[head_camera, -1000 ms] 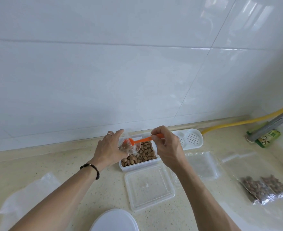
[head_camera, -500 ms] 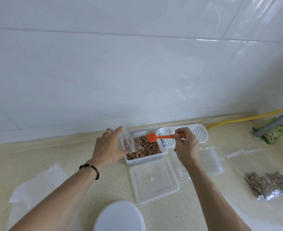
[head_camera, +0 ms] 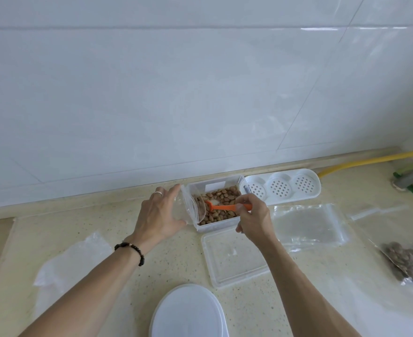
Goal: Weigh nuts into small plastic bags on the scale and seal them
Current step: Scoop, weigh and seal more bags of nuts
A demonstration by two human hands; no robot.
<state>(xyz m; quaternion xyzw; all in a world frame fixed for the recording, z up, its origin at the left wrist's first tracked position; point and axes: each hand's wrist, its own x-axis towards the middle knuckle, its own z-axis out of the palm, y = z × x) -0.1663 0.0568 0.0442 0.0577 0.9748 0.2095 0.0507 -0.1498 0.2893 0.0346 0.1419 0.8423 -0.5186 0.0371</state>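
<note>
The orange plastic spoon (head_camera: 221, 207) has dropped from above into the clear rectangular tub of brown nuts (head_camera: 216, 203). The right hand (head_camera: 251, 216) pinches its handle. The left hand (head_camera: 158, 215) grips a small clear plastic bag (head_camera: 188, 206) at the tub's left edge, on the far desk (head_camera: 98, 220).

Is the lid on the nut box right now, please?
No, the lid lies on the counter in front of the open box of nuts.

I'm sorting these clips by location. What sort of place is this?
Most likely a home kitchen: a speckled stone countertop set against a glossy white tiled wall, and a yellow hose, perhaps a gas line, running along the back edge.
</note>
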